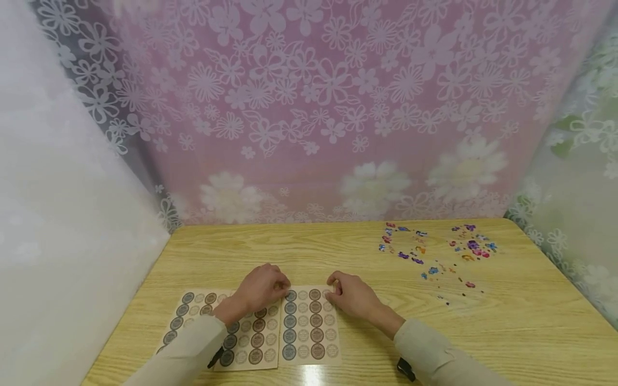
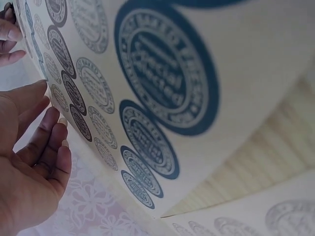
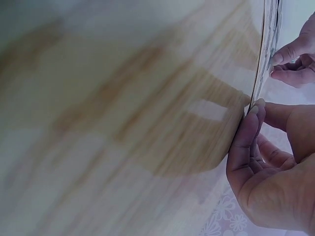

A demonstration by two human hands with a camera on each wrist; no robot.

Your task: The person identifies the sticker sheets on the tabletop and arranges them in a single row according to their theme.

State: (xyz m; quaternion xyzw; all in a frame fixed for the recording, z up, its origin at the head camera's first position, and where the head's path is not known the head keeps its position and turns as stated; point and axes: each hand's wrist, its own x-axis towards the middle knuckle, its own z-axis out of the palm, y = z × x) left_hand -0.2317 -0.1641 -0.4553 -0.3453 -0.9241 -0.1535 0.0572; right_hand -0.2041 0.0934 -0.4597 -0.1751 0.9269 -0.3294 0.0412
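Observation:
A pale sheet of round stickers [image 1: 309, 324], printed in columns of dark blue, brown and light circles, lies at the front middle of the table. My left hand [image 1: 263, 287] pinches its far edge near the left corner. At the far right corner, my right hand [image 1: 354, 295] pinches the same sheet between thumb and fingers. In the right wrist view, the sheet's thin edge [image 3: 259, 54] runs up from the right fingertips toward the left hand [image 3: 297, 59]. Large blue "Special Selected" stickers [image 2: 167, 69] fill much of the left wrist view.
More sticker sheets [image 1: 245, 358] lie to the left, partly under my left forearm. Small colourful flower-shaped pieces [image 1: 473, 245] are spread in groups on the wood-grain table [image 1: 270, 244] at the back right. Patterned curtains [image 1: 309, 134] hang behind and at both sides.

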